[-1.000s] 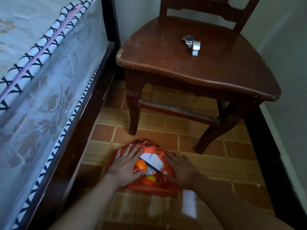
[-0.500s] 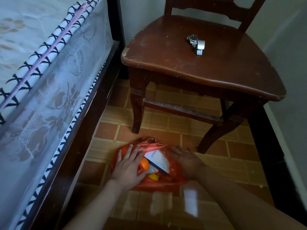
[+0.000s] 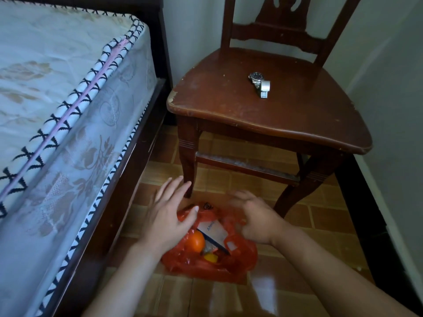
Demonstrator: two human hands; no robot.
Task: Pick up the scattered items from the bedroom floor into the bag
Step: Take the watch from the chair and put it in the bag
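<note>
Head view (1 cam, looking fwd and down).

Bag [image 3: 238, 264]: orange plastic, lying on the tiled floor [image 3: 297, 294] just in front of the chair's front-left leg, mouth open toward the camera. Contents visible: 1 orange round item [image 3: 195, 241], 1 white box w/ blue print [image 3: 214, 232], 1 small yellow item [image 3: 211, 258]. A crumpled clear wrapper-like piece sits between them; type cannot be told.

Left hand [image 3: 166, 221]: palm down over the bag's left edge, fingers straight and spread, pointing toward the chair leg. Thumb tip lies at the bag's upper rim; contact cannot be confirmed. Nothing held.

Right hand [image 3: 258, 219]: over the bag's right edge, fingers loosely bent downward, partly motion-blurred. Whether they pinch the plastic cannot be told.

Chair [image 3: 297, 115]: dark red-brown wood, worn seat edge, standing against the wall [image 3: 389, 88]. 1 metal wristwatch [image 3: 259, 84] lies on the seat, well apart from the bag.

Bed [image 3: 68, 99]: left of frame, patterned mattress w/ black-white trim on a dark frame, just beside the chair.
</note>
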